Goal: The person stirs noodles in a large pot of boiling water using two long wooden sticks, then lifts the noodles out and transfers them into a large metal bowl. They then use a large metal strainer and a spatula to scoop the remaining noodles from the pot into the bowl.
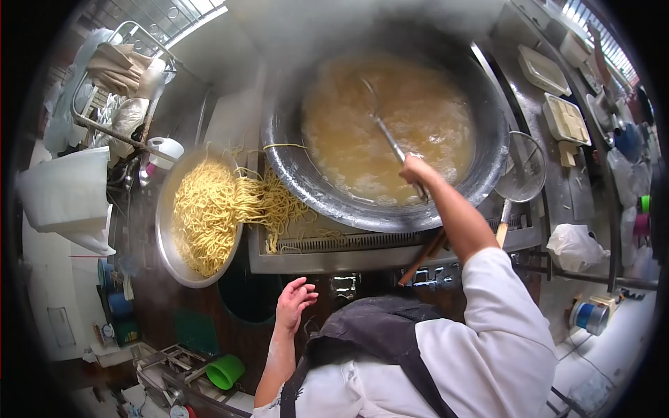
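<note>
My right hand (416, 169) is closed round the handle of a long metal stirring tool (390, 138). The tool slants into a very large wok (306, 198) of cloudy, foaming yellow-brown liquid (341, 104); its far end is partly under the surface, so its exact shape is hidden. My left hand (296, 303) hangs in front of the stove with loosely bent fingers, holding nothing. Yellow noodles (205, 216) fill a metal basin (164, 233) left of the wok, and more noodles spill across to the stove top. One strand lies over the wok's rim.
Steam hangs over the wok. On the right are a wire strainer (523, 167) with a wooden handle, food trays (566, 118) and a white plastic bag (577, 247). To the left stand a metal rack (108, 125) and a white container (66, 198). A green bucket (224, 372) is lower left.
</note>
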Demonstrator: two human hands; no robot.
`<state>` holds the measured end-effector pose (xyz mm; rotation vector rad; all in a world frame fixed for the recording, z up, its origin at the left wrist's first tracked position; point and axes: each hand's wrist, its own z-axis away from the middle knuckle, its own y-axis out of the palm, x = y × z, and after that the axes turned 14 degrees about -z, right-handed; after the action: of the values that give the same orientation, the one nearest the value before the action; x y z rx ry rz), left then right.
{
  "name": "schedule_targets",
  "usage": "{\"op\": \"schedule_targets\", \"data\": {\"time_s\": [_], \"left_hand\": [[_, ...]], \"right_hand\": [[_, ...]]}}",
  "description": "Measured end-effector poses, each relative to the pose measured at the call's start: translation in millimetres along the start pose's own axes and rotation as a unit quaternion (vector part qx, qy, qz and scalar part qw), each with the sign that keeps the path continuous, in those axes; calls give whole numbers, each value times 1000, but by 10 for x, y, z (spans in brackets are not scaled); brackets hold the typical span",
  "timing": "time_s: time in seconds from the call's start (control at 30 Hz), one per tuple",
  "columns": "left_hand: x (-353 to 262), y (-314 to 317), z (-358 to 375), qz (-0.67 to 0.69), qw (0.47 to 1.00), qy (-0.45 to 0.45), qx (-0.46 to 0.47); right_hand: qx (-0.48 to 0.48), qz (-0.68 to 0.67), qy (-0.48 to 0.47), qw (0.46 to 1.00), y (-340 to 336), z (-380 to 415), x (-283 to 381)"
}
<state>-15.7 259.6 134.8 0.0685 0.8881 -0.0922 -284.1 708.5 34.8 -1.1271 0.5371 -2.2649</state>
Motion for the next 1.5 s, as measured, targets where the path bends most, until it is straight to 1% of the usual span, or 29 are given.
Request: {"op": "schedule_targets", "data": {"time_s": [0.03,0.1,0.17,0.23,0.3,0.37,0.43,0.5,0.6,0.63,0.7,0.77,0.8,0.83,0.87,0.9,0.93,0.97,1.0,1.03,1.1,1.17,1.23,1.27,1.33,1.37,1.43,1.47,1.5], "left_hand": [[10,2,-25,0,1000,-1,7],[21,-3,-77,-9,1000,4,17],[-34,8,-116,-19,999,13,30],[-94,11,-154,-25,999,20,39],[-144,14,-168,-34,998,24,49],[-212,59,-169,-42,997,32,58],[-235,88,-179,-43,996,34,65],[-242,148,-169,-57,996,25,67],[-209,237,-249,-61,995,22,82],[-181,256,-253,-60,994,19,88],[-235,339,-252,-73,994,28,81],[-374,418,-176,-75,993,36,80],[-433,427,-159,-82,993,40,72],[-433,403,-157,-68,995,43,66],[-412,363,-142,-53,996,46,60],[-392,335,-141,-38,997,48,54],[-363,307,-135,-32,997,47,50],[-333,285,-133,-25,998,45,46],[-304,275,-131,-19,998,42,41],[-281,274,-131,-16,998,39,41],[-256,282,-157,-11,998,35,42],[-269,319,-187,-19,998,33,44],[-279,347,-205,-24,998,32,47],[-284,349,-221,-25,998,33,48],[-331,358,-195,-37,997,36,49],[-312,345,-184,-34,998,36,49],[-286,277,-161,-27,998,42,47],[-268,245,-137,-27,998,44,41],[-223,208,-120,-18,998,44,42]], "right_hand": [[12,-60,-2,998,186,171,-60],[19,-120,-25,992,509,694,-26],[76,-261,-23,962,855,1077,-58],[64,-338,-13,939,1134,1471,71],[100,-418,-25,902,1351,1723,190],[135,-332,-113,926,1310,2130,593],[68,-299,-194,932,1373,2364,863],[80,-253,-206,942,1531,2416,1074],[110,-196,-282,933,1502,2437,1447],[107,-159,-310,931,1484,2406,1548],[81,-121,-346,927,1419,2292,1609],[36,-126,-326,936,1265,2174,1497],[-58,-143,-379,913,1261,2001,1318],[-82,-114,-342,929,1072,1881,1167],[-116,-100,-344,926,809,1802,968],[-173,-90,-328,924,543,1749,783],[-160,-111,-245,950,183,1767,691],[-207,-87,-234,946,-94,1705,521],[-234,-89,-196,948,-342,1517,277],[-275,-44,-196,940,-633,1448,128],[-340,30,-151,928,-1123,1188,-155],[-347,102,-102,927,-1558,769,-551],[-308,69,16,949,-1856,637,-658],[-307,77,33,948,-1928,495,-804],[-304,95,71,945,-1811,191,-1220],[-293,98,85,947,-1687,156,-1288],[-198,48,88,975,-1419,525,-1112],[-155,45,73,984,-1260,389,-1367],[-112,43,59,991,-1119,466,-1368]]}}
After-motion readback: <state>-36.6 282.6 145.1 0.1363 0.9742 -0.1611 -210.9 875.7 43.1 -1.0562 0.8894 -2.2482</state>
